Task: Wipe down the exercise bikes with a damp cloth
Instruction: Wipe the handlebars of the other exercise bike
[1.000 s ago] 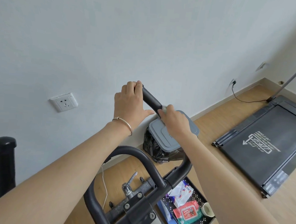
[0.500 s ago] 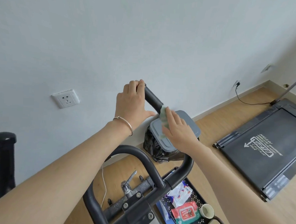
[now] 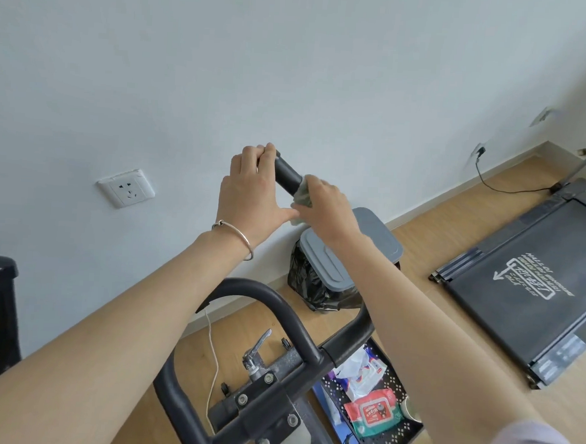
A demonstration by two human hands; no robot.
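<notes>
The left hand [image 3: 249, 191] curls its fingers over the top end of the black bar [image 3: 286, 174], with the thumb sticking out. The right hand [image 3: 325, 208] grips the green cloth [image 3: 303, 195] round the bar, just beside the left hand. A grey bin [image 3: 337, 259] stands by the wall.

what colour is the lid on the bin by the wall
Grey lid, sitting over a black bin liner; it shows best in the head view.

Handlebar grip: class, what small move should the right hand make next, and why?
Probably slide the cloth up the handlebar grip toward the left hand: the right hand holds it round the grip, and a bare black stretch lies between the hands.
</notes>
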